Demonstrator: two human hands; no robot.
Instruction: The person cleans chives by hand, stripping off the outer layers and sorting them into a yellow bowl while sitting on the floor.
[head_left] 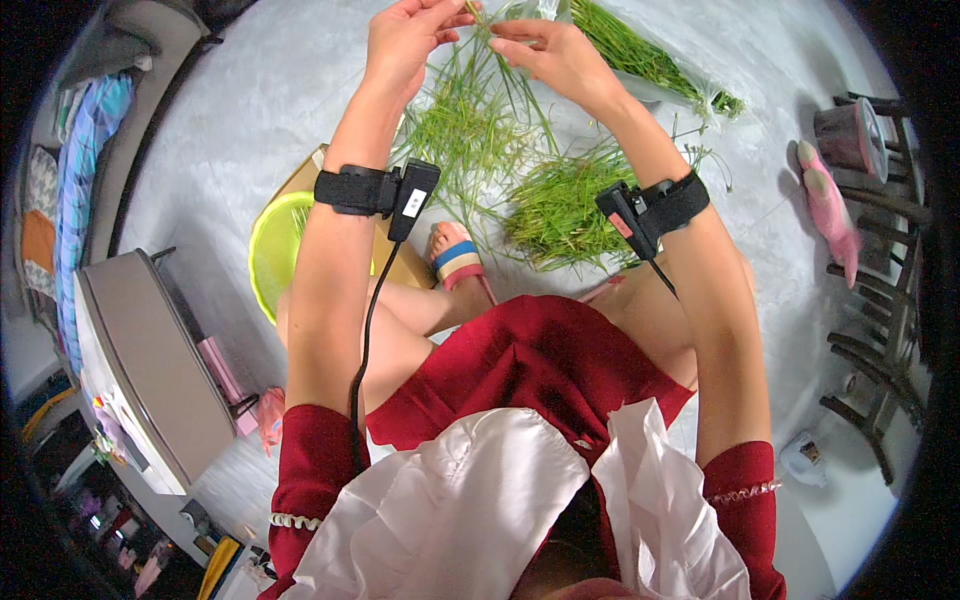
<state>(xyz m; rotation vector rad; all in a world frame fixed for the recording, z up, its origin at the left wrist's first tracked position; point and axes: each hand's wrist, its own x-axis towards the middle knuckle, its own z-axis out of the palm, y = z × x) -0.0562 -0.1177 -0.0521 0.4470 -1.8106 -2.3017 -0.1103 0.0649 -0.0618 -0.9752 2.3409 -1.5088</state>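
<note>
Two hands work at twelve o'clock in the view, both raised and reaching forward with forearms running up from the lower edge, each wrist wearing one black strap with a small device, two in all. The left hand [405, 45] has its fingers drawn together, pinching thin green stalks [480, 60] at their upper ends; the right hand [560, 55], just beside it, curls its fingers and thumb around the same strands, palm turned leftward. Below the hands lie two loose heaps of green stalks on the pale floor: a scattered one [460, 130] at about eleven o'clock and a denser pile [565, 205] at one o'clock. One bundle in clear wrap [650, 60] stretches toward two o'clock. One yellow-green bowl [270, 255] sits at nine o'clock on a brown board [305, 175]. One foot in a striped sandal [455, 255] rests near the centre.
</note>
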